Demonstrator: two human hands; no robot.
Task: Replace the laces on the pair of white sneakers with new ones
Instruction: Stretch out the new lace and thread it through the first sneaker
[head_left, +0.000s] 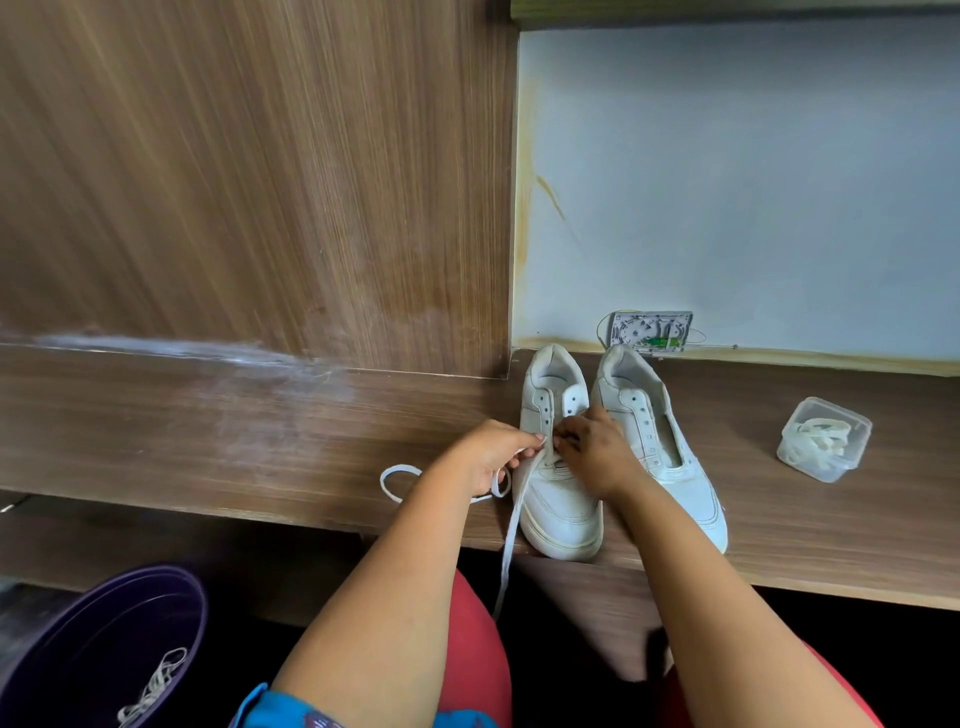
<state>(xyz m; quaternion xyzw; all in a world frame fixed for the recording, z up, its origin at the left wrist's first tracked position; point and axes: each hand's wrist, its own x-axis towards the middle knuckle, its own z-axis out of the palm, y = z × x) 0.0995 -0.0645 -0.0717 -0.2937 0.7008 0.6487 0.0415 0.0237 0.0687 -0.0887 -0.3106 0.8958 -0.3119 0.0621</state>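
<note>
- Two white sneakers (563, 467) stand side by side at the wooden shelf's (208, 441) front edge.
- The left hand (488, 457) pinches a flat white lace (511, 525); the right hand (592, 449) apparently pinches it at the eyelets.
- One clear square box (823, 439) holds laces; one purple bin (104, 649) below holds another.

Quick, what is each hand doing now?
Left hand: pinching the white lace beside the left sneaker.
Right hand: fingers curled on that lace at the eyelets.

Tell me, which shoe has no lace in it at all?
The sneaker on the right: its eyelets are bare. The left sneaker has a lace, which both hands are working on.
</note>
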